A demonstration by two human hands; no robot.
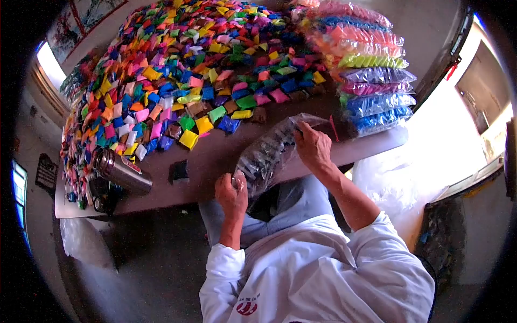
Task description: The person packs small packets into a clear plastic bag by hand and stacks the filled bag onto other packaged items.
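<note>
A long clear plastic bag [267, 156] with dark packets inside stretches slantwise between my hands at the table's front edge. My left hand [231, 192] is closed on its lower left end. At the upper right end, the fingers of my right hand [314, 145] pinch the bag's plastic. A single black packet [179, 171] lies on the table to the left of my left hand. Just beyond the bag's right end is a thin pink strip [334, 129]. The bag partly hides the table edge and my lap.
A great heap of small colourful packets [177, 81] covers much of the table [366, 146]. Filled clear bags [377, 102], sorted by colour, are stacked at the right. A steel flask [123, 169] lies tilted at the left. White plastic bags [385, 177] hang beside the table's right end.
</note>
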